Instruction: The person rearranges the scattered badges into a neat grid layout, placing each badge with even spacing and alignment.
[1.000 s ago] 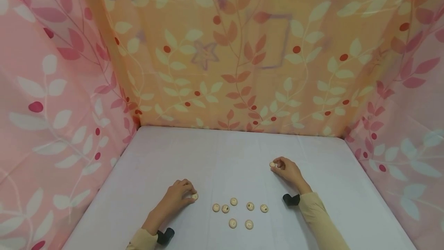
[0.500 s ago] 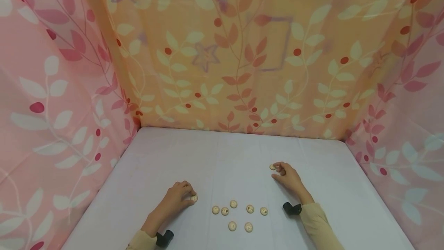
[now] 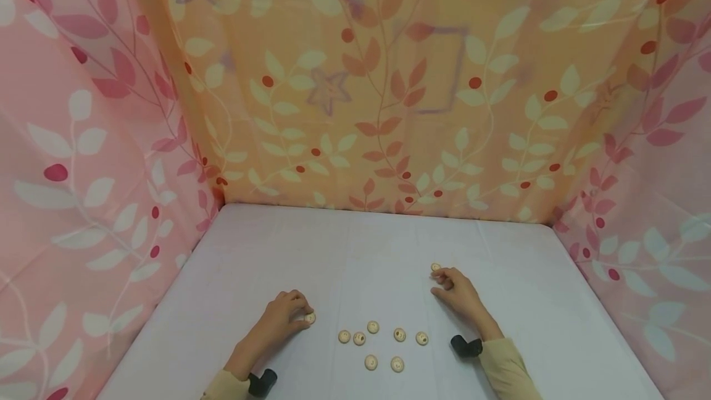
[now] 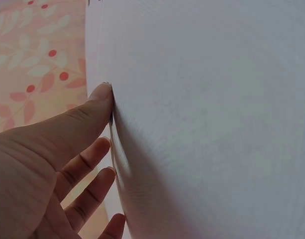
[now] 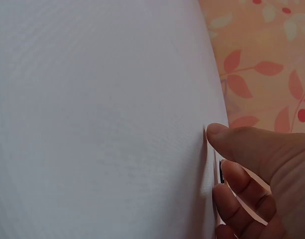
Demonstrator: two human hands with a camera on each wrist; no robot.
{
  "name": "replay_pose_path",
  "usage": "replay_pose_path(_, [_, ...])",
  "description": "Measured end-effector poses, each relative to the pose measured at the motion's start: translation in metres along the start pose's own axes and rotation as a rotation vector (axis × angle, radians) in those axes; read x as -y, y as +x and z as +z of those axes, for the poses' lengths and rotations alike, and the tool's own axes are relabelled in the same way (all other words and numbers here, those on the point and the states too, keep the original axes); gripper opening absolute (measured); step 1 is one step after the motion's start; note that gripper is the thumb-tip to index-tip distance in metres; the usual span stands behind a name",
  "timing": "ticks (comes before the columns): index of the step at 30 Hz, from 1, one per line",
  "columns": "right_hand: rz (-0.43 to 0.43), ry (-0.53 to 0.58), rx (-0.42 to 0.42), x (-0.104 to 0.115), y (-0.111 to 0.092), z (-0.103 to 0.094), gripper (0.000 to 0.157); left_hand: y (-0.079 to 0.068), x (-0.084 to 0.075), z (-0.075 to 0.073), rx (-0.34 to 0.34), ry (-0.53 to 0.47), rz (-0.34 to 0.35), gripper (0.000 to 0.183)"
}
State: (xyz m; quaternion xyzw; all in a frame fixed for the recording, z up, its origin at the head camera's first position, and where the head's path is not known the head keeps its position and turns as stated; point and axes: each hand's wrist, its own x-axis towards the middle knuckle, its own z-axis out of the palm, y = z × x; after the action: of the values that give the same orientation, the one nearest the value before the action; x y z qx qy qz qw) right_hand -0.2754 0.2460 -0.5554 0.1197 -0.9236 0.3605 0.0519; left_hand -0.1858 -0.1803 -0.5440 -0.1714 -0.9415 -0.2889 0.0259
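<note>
In the head view, my left hand (image 3: 286, 313) pinches a small round wooden disc (image 3: 310, 318) between thumb and fingers, low at the table. The left wrist view has the thumb (image 4: 100, 94) near the white surface, and the disc is hidden there. My right hand (image 3: 460, 292) is close to another disc (image 3: 436, 267), which lies just beyond its fingertips on the far side. Its thumb stands apart from the fingers. In the right wrist view, the thumb (image 5: 242, 144) and curved fingers show, with no disc visible between them.
Several pale round discs with dark markings lie between the hands, among them one disc (image 3: 344, 336) at the left and one disc (image 3: 422, 338) at the right. A white cloth covers the table (image 3: 278, 239). Floral curtains (image 3: 355, 110) enclose the back and both sides.
My right hand has let go of its disc, parted thumb from fingers and drawn back slightly toward me. That disc stays on the table. The left hand keeps its pinch in place.
</note>
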Motion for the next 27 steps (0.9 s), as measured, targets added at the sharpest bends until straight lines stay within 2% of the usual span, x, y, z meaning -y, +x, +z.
replay_pose_path(6, [-0.046,0.001,-0.005,0.007,-0.008,0.002,0.03,0.0,0.001,0.0,-0.003,-0.004,0.002,0.015])
replay_pose_path(17, [-0.05,0.013,0.058,0.021,-0.024,0.004,0.025,0.002,0.003,0.002,-0.018,0.015,0.002,0.015])
replay_pose_path(27, [-0.081,-0.004,0.049,0.03,-0.038,0.009,0.02,0.001,0.003,0.002,-0.025,0.019,0.018,0.016])
